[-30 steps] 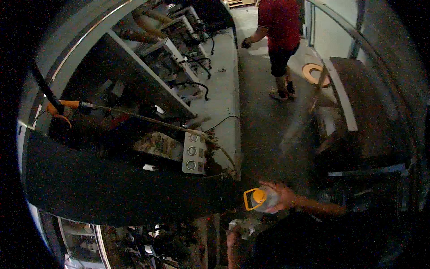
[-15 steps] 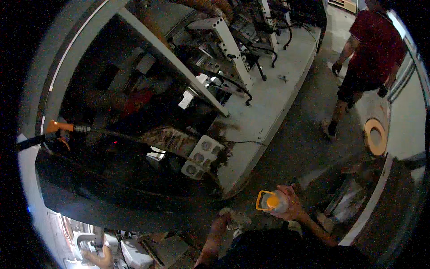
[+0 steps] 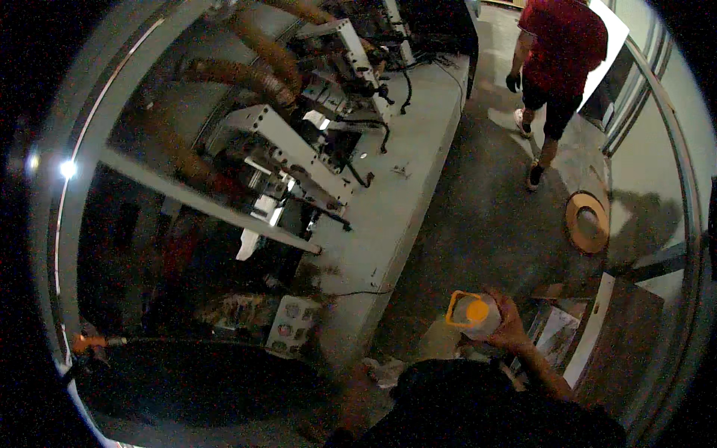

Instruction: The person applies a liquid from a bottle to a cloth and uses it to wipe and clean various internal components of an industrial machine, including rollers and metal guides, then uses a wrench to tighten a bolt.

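My right hand (image 3: 509, 326) is wrapped round a clear plastic jug (image 3: 489, 329) with an orange cap and an orange loop handle. The jug is held in front of my body, its cap facing up towards me. My left hand (image 3: 361, 383) is low beside the near end of the machine, dark and blurred. At its fingers is a pale crumpled thing, which looks like a rag (image 3: 385, 372); the finger grip itself is hard to make out.
A long machine with a pale bed (image 3: 351, 261), white brackets (image 3: 284, 142) and hoses runs along the left. On the right-hand floor lies a tan ring (image 3: 587, 222). A person in a red shirt (image 3: 564, 33) walks farther up the aisle. A brown board (image 3: 627, 328) stands at right.
My view has swung to the right and farther along the aisle. The jug stays in my right hand, slightly higher and more to the right. The person has walked farther off.
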Motion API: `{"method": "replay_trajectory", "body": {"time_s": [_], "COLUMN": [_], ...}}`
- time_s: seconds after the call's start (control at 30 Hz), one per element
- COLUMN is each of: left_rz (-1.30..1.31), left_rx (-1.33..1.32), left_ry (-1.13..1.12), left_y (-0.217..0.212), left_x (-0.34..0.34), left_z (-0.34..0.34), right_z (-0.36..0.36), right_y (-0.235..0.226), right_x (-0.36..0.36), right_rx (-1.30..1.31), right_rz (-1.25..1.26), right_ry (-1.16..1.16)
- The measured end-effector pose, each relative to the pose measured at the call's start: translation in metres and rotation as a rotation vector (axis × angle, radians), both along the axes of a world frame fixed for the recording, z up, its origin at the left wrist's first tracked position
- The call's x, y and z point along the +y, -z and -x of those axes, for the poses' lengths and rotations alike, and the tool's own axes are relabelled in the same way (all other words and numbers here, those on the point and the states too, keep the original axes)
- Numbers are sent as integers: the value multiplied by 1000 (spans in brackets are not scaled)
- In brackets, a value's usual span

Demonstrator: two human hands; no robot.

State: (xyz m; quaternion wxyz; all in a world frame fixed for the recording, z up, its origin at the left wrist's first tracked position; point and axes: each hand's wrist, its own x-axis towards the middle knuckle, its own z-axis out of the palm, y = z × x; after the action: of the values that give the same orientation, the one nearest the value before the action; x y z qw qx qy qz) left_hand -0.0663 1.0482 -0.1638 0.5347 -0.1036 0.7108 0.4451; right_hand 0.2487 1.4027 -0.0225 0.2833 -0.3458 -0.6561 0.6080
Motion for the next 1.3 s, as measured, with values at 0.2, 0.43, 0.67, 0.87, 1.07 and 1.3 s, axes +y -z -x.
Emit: {"method": "replay_trajectory", "body": {"time_s": [0.2, 0.43, 0.67, 0.87, 1.07, 1.3], "left_rz": [63, -1, -236, -67, 30, 137], "left_rx": [-76, -145, -315, -28, 52, 2], "left_ry": [96, 265, 301, 448, 509, 554], "left_y": [15, 57, 95, 41, 59, 69], "left_x": [91, 301, 548, 816, 1039, 1224], "left_z": [-12, 23, 17, 8, -35, -100], "right_z": [-15, -25, -66, -82, -159, -208], "right_y": [14, 3, -9, -39, -16, -45], "right_x": [97, 245, 431, 595, 799, 1026], "right_rx": [83, -201, -123, -134, -173, -110], "right_rz": [-260, -193, -493, -402, -542, -513], "right_ry": [127, 213, 337, 538, 544, 496]}}
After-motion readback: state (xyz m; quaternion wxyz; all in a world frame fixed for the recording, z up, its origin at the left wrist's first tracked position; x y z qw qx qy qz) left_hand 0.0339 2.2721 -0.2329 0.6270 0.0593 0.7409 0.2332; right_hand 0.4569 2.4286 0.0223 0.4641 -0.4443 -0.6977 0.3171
